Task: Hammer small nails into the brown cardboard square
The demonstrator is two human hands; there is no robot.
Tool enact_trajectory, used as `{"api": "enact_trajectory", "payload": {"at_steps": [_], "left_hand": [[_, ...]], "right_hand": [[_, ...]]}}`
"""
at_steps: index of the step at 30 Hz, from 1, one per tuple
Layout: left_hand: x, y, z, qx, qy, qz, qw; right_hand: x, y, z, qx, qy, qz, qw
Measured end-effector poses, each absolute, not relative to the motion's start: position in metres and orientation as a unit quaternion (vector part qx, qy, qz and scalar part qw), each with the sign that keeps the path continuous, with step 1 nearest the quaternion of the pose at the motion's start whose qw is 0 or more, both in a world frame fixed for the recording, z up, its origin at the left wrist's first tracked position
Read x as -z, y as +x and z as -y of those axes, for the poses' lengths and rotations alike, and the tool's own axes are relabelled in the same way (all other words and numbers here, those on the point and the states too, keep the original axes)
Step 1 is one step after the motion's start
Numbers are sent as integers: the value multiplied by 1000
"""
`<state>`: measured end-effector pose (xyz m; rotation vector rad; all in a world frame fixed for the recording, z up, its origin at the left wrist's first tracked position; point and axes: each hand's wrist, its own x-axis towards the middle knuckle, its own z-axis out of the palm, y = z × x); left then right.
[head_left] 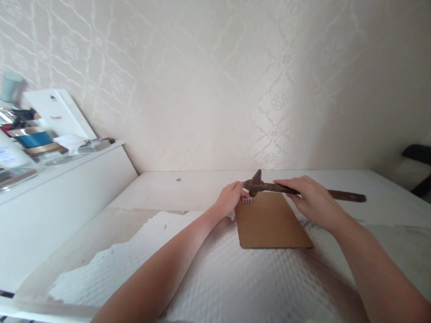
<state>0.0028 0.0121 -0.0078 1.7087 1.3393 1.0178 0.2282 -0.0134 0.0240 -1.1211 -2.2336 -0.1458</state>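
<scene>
My right hand (313, 200) is closed round the dark handle of a rusty brown hammer (345, 195), which lies level over the far edge of a brown cardboard sheet (270, 223). The hammer's head (255, 184) sits just above a short row of small nails (247, 200) stuck in the sheet's far left corner. My left hand (229, 199) rests at that corner, fingers pinched by the nails right under the hammer head. The cardboard lies on a white dimpled mat (230, 279).
The white table (389, 187) runs up to a pale patterned wall (206, 73). A lower white cabinet (53, 195) at left carries bottles, tins and a white board. A dark chair part (425, 157) shows at far right. A tiny dark speck (178, 179) lies on the table.
</scene>
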Motion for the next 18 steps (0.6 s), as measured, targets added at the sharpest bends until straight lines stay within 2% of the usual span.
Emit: {"api": "enact_trajectory", "payload": {"at_steps": [18], "left_hand": [[4, 5, -9, -392, 670, -524, 349]], "right_hand": [[-22, 229, 13, 58, -434, 849, 296]]}}
